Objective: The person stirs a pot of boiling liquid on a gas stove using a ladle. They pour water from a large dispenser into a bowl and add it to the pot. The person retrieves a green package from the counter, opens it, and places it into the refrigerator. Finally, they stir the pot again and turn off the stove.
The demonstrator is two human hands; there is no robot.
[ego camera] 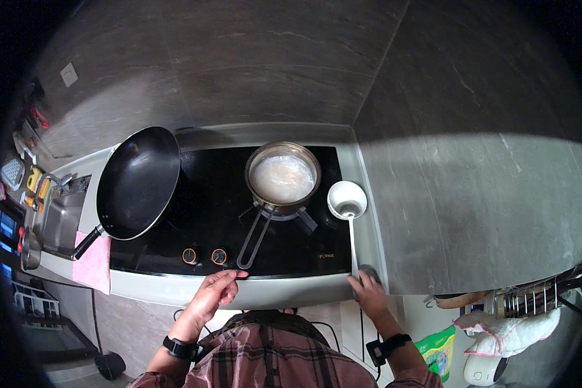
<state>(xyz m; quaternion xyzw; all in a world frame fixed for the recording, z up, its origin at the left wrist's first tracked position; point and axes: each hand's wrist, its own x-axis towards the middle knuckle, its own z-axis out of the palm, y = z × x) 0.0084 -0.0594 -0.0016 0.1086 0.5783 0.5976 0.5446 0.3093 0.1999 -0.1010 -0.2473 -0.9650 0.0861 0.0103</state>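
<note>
A metal saucepan [291, 207] stands on the right burner with frothy whitish liquid [283, 179] inside. Its wire loop handle [257, 240] points towards me. My left hand [217, 291] is just in front of that handle's end, fingers curled and drawn together, with nothing visible in them. At the counter's front right, my right hand [370, 293] has its thumb and fingers at the end of a long-handled ladle [352, 242]. The ladle's head rests in a small white bowl [339, 191] on the right edge of the cooktop.
A large black wok [138, 184] sits tilted over the left of the black glass cooktop [213, 194]. Two control knobs [204, 256] are near the front. A pink cloth [92, 264] lies beside the sink [64, 218]. Tiled walls [271, 72] rise behind and at right.
</note>
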